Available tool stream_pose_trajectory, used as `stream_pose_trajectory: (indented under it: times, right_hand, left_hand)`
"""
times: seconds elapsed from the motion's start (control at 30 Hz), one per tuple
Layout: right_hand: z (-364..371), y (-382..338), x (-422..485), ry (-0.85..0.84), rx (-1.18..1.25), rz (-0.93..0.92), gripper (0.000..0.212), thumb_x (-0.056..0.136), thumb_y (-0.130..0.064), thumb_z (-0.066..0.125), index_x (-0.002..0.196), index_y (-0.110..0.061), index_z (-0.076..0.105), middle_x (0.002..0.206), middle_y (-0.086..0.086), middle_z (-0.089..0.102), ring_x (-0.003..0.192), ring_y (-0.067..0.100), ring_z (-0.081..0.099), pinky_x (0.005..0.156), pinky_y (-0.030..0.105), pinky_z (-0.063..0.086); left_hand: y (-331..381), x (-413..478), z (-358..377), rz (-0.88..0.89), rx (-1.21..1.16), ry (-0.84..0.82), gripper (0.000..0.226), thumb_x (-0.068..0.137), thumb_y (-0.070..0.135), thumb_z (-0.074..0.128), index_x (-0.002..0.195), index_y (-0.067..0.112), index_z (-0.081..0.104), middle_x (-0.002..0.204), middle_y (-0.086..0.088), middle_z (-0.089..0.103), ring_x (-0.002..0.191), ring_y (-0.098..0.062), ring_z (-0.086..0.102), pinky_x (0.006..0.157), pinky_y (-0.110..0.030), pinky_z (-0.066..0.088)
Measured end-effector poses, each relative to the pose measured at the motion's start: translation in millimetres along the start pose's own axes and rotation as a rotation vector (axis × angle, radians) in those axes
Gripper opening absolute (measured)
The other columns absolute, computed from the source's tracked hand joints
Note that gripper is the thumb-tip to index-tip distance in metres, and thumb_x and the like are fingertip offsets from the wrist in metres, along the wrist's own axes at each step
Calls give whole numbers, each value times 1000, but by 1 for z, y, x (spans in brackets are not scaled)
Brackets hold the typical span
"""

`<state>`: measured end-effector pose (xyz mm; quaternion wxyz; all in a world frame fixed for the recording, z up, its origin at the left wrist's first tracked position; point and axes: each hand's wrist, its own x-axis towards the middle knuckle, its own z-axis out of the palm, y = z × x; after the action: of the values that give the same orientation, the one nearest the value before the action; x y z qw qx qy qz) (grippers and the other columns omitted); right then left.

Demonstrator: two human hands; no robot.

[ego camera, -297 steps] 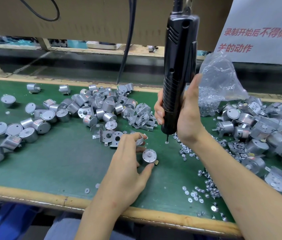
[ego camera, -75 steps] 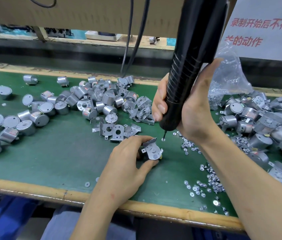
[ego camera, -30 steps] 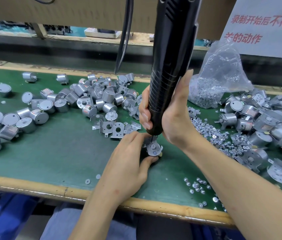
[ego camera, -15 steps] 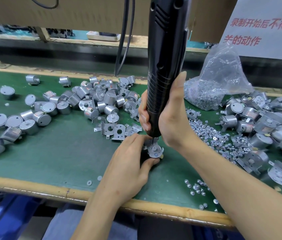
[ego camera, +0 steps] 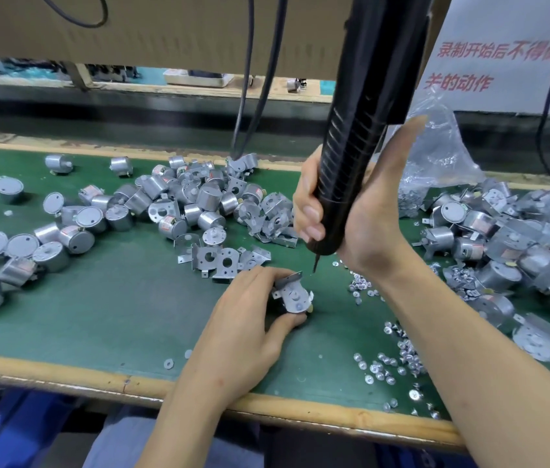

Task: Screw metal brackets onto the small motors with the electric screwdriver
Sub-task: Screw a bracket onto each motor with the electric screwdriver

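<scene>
Left hand (ego camera: 243,319) pinches the round, bracket-capped metal motor (ego camera: 295,297); right hand (ego camera: 368,217) wraps fingers round the ribbed black screwdriver (ego camera: 358,130).

The white sign (ego camera: 503,25) reads, in red, "录制开始后不得做与" and "关的动作".

- Green mat (ego camera: 98,315), covering the bench top.
- Wooden strip (ego camera: 64,376), along the mat's near edge.
- Clear plastic bag (ego camera: 442,157), crumpled, back right.
- White sign (ego camera: 503,62), red characters.
- Cardboard panel (ego camera: 165,28), overhead.
- Black cables (ego camera: 263,79), hanging down to the mat's far edge.
</scene>
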<state>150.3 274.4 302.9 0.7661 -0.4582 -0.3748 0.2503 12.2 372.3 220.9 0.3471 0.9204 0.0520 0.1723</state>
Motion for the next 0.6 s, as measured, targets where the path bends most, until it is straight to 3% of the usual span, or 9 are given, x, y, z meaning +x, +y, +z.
stream_pose_trajectory:
  times: [0.07,0.13,0.23,0.33,0.5,0.6]
  right_hand:
    - [-7,-1,1,94,-121,-16,85,85,-72,-6,63,-12,50,48,3,45,38,19,37,46,28,33]
    - [-12,0,2,160,-215,-18,92,84,-85,1,64,-11,50,50,4,46,40,20,39,47,27,37]
    - [-19,-4,4,205,-282,-42,90,66,-96,23,66,-11,51,52,4,49,41,20,41,45,26,39]
    - [-28,-7,5,237,-277,-54,92,62,-99,28,66,-11,53,52,3,49,42,20,42,43,24,38]
    - [-39,6,12,303,-275,-31,84,67,-101,30,60,-22,57,51,0,51,40,16,43,39,23,37]
    - [-49,21,19,387,-315,27,83,83,-93,25,59,-21,58,52,8,52,39,21,45,39,26,36]
  left_hand:
    - [0,0,0,1,-1,38,40,86,34,74,122,33,56,113,26,56,108,7,50,89,-6,35]
    - [0,1,-1,-1,-35,115,41,85,37,75,121,33,58,110,25,61,99,6,56,83,-7,39]
    - [6,0,-4,-28,-152,251,37,82,36,76,115,37,60,102,22,65,81,-2,62,69,-7,43]
    - [30,-4,-6,-118,-466,278,39,75,32,78,113,37,68,100,5,72,82,-15,69,71,-22,54]
    - [112,11,-1,-101,-953,-35,39,71,38,78,109,28,73,102,-8,76,76,-13,70,59,-19,50]
    - [166,33,21,-189,-1146,-169,27,79,30,79,102,15,75,97,-9,76,86,-24,74,58,-19,51]
